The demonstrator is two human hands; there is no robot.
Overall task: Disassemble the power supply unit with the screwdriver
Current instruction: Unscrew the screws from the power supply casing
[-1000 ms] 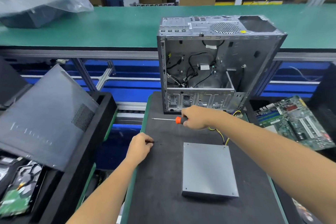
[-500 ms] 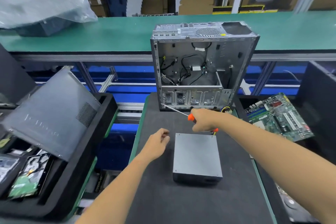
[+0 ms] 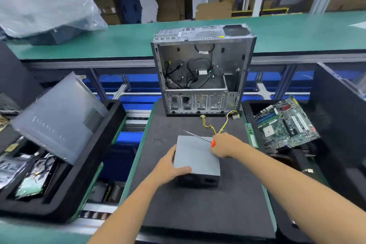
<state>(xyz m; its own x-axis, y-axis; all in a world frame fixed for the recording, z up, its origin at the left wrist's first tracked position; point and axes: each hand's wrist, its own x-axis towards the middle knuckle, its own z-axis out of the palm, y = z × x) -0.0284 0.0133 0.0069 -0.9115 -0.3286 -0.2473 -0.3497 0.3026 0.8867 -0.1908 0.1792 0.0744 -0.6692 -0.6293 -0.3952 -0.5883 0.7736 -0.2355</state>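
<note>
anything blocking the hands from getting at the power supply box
Nothing visible does. The left hand already grips the near left corner of the power supply unit, and the right hand, holding the screwdriver, rests at its right edge.

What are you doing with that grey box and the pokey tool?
A person is taking apart a computer's power supply unit, the grey box on the black mat. The left hand grips the box's near left corner. The right hand holds an orange-handled screwdriver, its shaft lying across the box's top. No cover is off yet. The emptied computer case stands behind, and a few loose screws lie on the mat.
</note>
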